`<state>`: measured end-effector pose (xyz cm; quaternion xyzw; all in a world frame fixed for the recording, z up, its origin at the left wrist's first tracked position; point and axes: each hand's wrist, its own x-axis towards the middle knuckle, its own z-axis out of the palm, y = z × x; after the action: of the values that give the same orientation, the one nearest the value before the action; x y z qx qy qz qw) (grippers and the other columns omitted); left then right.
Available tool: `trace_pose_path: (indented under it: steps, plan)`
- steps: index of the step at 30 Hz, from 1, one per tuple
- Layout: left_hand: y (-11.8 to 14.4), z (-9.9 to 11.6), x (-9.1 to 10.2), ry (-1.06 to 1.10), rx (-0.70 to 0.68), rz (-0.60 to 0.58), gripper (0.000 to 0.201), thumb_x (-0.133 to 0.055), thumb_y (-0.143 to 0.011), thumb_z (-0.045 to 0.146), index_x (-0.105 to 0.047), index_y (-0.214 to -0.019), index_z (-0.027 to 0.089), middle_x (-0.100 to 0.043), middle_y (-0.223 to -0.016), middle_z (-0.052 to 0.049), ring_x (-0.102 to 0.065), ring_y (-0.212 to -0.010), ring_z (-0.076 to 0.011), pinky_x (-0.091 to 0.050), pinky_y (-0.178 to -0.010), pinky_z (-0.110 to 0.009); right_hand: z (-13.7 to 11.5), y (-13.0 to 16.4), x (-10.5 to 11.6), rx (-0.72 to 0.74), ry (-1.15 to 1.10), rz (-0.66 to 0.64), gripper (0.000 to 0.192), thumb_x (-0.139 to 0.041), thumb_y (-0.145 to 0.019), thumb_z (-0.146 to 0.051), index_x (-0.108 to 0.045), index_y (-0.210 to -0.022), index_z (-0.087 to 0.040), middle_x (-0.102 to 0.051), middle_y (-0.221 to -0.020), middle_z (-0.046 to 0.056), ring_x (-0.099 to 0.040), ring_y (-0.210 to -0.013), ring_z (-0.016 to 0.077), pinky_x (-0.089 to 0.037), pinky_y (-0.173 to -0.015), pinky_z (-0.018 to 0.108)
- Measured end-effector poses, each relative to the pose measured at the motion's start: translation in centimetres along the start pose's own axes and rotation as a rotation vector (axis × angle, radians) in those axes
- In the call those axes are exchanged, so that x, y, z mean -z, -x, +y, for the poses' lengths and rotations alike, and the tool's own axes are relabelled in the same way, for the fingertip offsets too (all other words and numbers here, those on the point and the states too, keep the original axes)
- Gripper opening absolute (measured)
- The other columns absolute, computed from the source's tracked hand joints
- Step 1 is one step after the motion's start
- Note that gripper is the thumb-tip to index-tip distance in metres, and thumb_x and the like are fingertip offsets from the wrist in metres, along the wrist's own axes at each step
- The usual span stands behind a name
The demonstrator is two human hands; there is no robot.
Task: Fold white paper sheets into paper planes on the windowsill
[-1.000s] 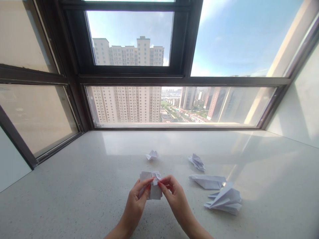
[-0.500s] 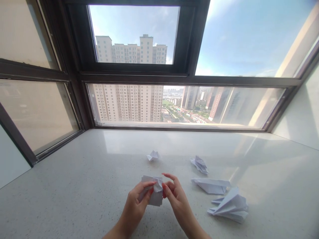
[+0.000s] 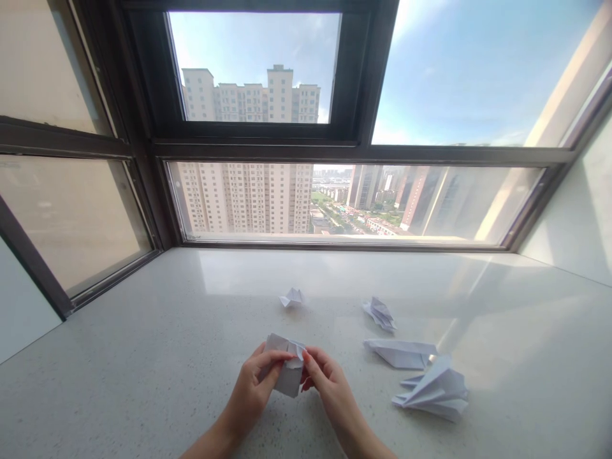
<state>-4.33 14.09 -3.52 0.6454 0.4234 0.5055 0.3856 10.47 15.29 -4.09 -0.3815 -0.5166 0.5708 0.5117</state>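
Right hand (image 3: 327, 377), index lifted moment ago, now closes in: thumb and fingers pinch right edge of folded paper (image 3: 288, 382), by small flap (image 3: 297, 352). Left hand (image 3: 254, 377) pinches its other side. Paper, freshly tilted, over surface (image 3: 143, 363); flap apparently still being worked.

The right grip (image 3: 327, 377) has curled in its raised forefinger; the folded paper (image 3: 288, 382) has tilted.

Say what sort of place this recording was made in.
Probably an indoor bay or enclosed balcony on a high floor: a pale speckled ledge meets dark window frames, and the low roofs outside lie far below.
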Motion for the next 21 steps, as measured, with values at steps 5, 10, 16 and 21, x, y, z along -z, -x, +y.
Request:
trace_pose_path:
  steps: [5, 10, 16, 21]
  plan:
    - [0.0, -0.5, -0.1, -0.003, -0.004, 0.003, 0.022, -0.049, -0.079, 0.029, -0.069, -0.087, 0.021, -0.059, -0.088, -0.008, -0.057, -0.082, -0.0182, -0.046, -0.073, -0.028, 0.6, -0.3, 0.1, -0.015, -0.010, 0.005, 0.039, -0.056, -0.069, -0.052, -0.062, -0.080, -0.015, -0.056, -0.057, -0.001, -0.051, -0.052, 0.0114, -0.042, -0.048, 0.023]
    - [0.0, -0.6, 0.0, -0.056, -0.049, -0.042, 0.024, -0.048, -0.081, 0.030, -0.068, -0.091, 0.022, -0.061, -0.090, -0.008, -0.057, -0.083, -0.0191, -0.047, -0.073, -0.029, 0.9, -0.1, 0.5, -0.033, -0.020, -0.019, 0.038, -0.055, -0.070, -0.052, -0.062, -0.082, -0.016, -0.059, -0.061, 0.001, -0.055, -0.055, 0.0136, -0.045, -0.050, 0.024]
    - [0.2, -0.6, -0.1, -0.128, -0.085, -0.106, 0.025, -0.046, -0.082, 0.023, -0.067, -0.095, 0.023, -0.060, -0.091, -0.010, -0.059, -0.082, -0.0195, -0.048, -0.072, -0.029, 1.6, 0.4, 1.1, -0.054, -0.045, -0.018, 0.035, -0.057, -0.071, -0.049, -0.060, -0.085, -0.017, -0.060, -0.064, 0.001, -0.055, -0.055, 0.0133, -0.046, -0.049, 0.024]
    - [0.2, -0.4, -0.5, -0.133, -0.097, -0.092, 0.024, -0.047, -0.081, 0.023, -0.067, -0.093, 0.023, -0.061, -0.088, -0.010, -0.059, -0.080, -0.0193, -0.049, -0.070, -0.029, 2.1, 0.5, 1.2, -0.050, -0.026, 0.030, 0.037, -0.054, -0.072, -0.052, -0.059, -0.084, -0.017, -0.058, -0.063, 0.001, -0.052, -0.049, 0.0116, -0.045, -0.045, 0.023]
